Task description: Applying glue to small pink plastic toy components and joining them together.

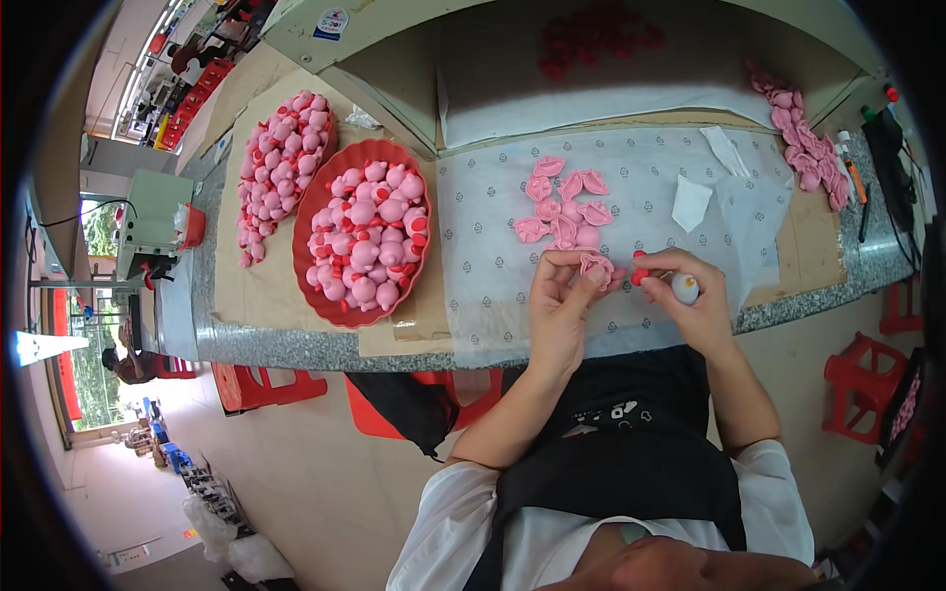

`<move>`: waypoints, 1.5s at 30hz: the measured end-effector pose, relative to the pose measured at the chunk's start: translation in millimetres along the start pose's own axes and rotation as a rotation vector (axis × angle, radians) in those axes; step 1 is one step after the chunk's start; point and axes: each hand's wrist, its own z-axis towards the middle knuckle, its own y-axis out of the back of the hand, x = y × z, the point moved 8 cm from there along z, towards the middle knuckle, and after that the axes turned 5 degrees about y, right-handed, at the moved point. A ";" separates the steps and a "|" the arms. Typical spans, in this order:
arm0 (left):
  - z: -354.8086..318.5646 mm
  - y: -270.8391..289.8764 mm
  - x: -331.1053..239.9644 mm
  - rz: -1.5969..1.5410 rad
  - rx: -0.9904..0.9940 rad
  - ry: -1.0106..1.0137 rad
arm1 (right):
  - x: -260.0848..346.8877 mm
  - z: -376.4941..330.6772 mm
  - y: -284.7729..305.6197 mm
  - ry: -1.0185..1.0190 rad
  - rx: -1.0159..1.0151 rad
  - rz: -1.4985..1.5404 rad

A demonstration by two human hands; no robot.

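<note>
My left hand pinches a small pink toy piece between thumb and fingers, just above the clear sheet on the bench. My right hand holds a small white tube with a red tip, the tip close to the pink piece. A cluster of several similar pink flat pieces lies on the sheet just beyond my hands.
A red oval tray heaped with pink-and-red toy figures sits at the left, with a second heap behind it. More pink pieces lie at the far right. White paper scraps, red stools and the granite bench edge surround me.
</note>
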 end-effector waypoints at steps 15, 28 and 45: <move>-31.7 -12.6 1.4 0.599 0.062 -0.343 | 2.9 -33.7 0.5 0.173 -0.165 -0.071; -50.7 -29.0 -27.9 0.974 0.059 -0.549 | -15.2 -44.1 -16.5 -0.034 -0.183 0.294; -20.9 -23.6 2.0 0.387 0.427 -0.230 | -18.5 -39.9 -8.6 -0.270 -0.196 0.705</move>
